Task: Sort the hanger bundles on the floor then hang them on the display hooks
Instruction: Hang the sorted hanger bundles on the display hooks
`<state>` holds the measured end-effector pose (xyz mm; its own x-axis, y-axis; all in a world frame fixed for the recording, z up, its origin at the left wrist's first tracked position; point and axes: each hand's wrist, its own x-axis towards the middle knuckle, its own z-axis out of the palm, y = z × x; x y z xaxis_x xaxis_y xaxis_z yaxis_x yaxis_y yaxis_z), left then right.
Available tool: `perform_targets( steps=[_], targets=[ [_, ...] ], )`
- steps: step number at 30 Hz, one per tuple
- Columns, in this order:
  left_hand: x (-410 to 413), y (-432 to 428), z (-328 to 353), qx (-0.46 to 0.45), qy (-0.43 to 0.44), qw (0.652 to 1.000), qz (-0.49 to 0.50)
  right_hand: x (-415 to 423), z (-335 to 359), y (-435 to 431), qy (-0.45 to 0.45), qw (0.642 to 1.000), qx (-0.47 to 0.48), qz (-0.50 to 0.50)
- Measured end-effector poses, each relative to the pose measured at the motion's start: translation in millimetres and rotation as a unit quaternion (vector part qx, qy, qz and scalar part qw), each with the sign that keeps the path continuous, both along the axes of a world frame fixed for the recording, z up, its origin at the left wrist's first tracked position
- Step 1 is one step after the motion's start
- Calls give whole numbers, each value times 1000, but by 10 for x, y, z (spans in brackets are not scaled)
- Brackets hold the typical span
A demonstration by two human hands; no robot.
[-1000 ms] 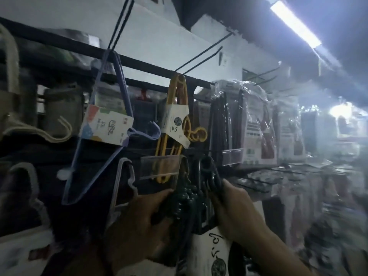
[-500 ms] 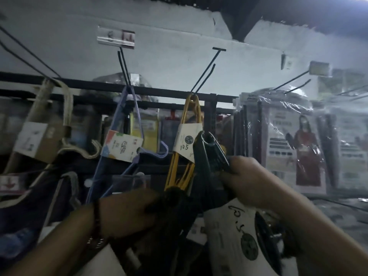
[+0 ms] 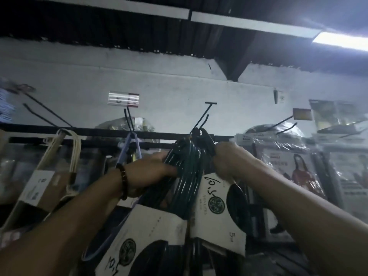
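Note:
Two bundles of black hangers (image 3: 184,168) with white card sleeves (image 3: 216,212) are raised in front of me. Their tops reach the lower end of a black double-prong display hook (image 3: 203,120) on the rail. My left hand (image 3: 153,172) grips the left side of the bundle, a bead bracelet on its wrist. My right hand (image 3: 229,162) grips the bundle's top right, just below the hook. The second card sleeve (image 3: 151,236) hangs lower left. Whether the hanger tops sit over the prong is hidden by blur and shadow.
A black rail (image 3: 99,134) runs across the wall. A purple hanger bundle (image 3: 129,148) hangs left of centre, cream hangers (image 3: 65,148) further left. Bare hooks (image 3: 284,124) stick out to the right above plastic-wrapped packs (image 3: 298,166). A price tag (image 3: 123,99) tops the purple bundle's hook.
Both hands have lifted the black bundles upward and to the hook's end. The yellow hanger bundle seen earlier is now hidden behind them. The view has tilted up.

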<state>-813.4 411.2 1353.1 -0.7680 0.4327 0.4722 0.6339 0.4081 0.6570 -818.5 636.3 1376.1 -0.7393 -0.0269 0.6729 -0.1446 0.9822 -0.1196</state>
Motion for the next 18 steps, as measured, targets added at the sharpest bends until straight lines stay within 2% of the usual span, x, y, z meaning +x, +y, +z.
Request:
perform_targets(
  steps=[4,9,14,18],
  targets=[
    [-12,103,282,43,22,998,27,-62,229,-32,95,995,-31,8],
    [4,191,530,62,30,997,34,-153,317,-41,167,983,-74,-3],
    [-164,280,543,58,25,997,50,-371,253,-18,179,977,-113,0],
    [-321,311,530,95,8,994,46,-594,327,-27,149,982,-119,-3]
  ],
)
